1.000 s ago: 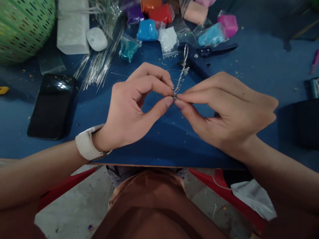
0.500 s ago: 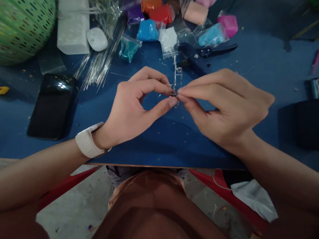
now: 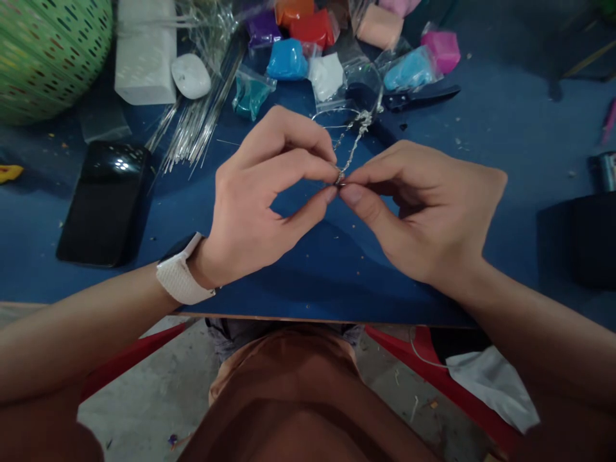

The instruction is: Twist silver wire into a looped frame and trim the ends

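A twisted silver wire piece (image 3: 353, 149) rises from between my fingertips, with thin loops spreading at its far end. My left hand (image 3: 276, 192) pinches its near end between thumb and forefinger, the other fingers curled behind. From the other side my right hand (image 3: 418, 205) pinches the same end, its thumb and forefinger nearly touching the left fingertips. The exact spot gripped is mostly covered by the fingers. Beyond the wire piece lie dark-handled pliers (image 3: 423, 97), partly hidden by it.
Bagged coloured clay blocks (image 3: 287, 59) lie along the back. A bundle of straight wires (image 3: 192, 135), a white box (image 3: 147, 58), a white rounded object (image 3: 191, 76) and a black phone (image 3: 103, 205) are at left. A green patterned rounded object (image 3: 52, 58) stands in the far left corner.
The wire piece has tilted and turned, so its looped far end now leans right and shows more. My left fingers have lifted slightly, and my right hand has shifted a little to the left.
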{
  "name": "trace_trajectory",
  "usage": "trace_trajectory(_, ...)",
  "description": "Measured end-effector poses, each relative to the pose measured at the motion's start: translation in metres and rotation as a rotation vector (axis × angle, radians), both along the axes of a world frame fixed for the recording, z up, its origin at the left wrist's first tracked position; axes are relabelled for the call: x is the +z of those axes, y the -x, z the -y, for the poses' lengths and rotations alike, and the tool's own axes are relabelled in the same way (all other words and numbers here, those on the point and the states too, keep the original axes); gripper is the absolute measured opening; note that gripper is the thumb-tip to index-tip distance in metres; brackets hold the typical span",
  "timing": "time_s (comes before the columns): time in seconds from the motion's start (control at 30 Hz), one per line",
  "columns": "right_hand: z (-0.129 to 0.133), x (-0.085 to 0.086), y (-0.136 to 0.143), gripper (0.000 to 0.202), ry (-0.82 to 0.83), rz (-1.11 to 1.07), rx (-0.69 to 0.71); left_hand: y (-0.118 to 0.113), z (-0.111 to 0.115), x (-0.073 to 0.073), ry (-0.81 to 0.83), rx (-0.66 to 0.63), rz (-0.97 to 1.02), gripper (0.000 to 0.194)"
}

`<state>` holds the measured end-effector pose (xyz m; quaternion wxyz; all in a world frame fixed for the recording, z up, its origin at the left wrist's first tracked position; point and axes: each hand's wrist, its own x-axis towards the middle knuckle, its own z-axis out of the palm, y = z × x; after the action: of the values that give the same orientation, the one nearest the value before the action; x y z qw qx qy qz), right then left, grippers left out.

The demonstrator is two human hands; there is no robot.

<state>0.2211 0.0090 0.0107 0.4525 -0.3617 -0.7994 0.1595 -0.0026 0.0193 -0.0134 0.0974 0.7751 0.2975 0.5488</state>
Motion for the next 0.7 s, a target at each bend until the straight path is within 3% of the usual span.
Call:
trace_trajectory(0.17, -0.006, -0.002, -0.001, 0.017, 0.210, -0.114, 0.082, 0.003, -0.010, -0.007, -0.067, -0.013, -0.080, 0.004)
trace_trajectory(0.27, -0.015, -0.014, -0.002, 0.018, 0.354, -0.201, 0.169, 0.006, -0.019, -0.016, -0.177, -0.039, -0.081, 0.023)
trace_trajectory(0.4, -0.026, -0.034, -0.002, 0.027, 0.473, -0.431, 0.356, 0.010, -0.017, -0.014, -0.087, 0.003, -0.078, 0.039)
trace_trajectory(0.5, -0.030, -0.044, -0.002, 0.033, 0.521, -0.439, 0.394, 0.014, -0.012, -0.009, -0.007, 0.058, -0.021, 0.047)
trace_trajectory(0.57, -0.030, -0.045, -0.001, 0.035, 0.539, -0.413, 0.390, 0.014, -0.011, -0.008, -0.035, 0.079, -0.012, 0.044)
trace_trajectory(0.7, -0.025, -0.040, 0.003, 0.025, 0.540, -0.513, 0.415, 0.008, -0.008, -0.009, -0.160, 0.112, -0.098, 0.020)
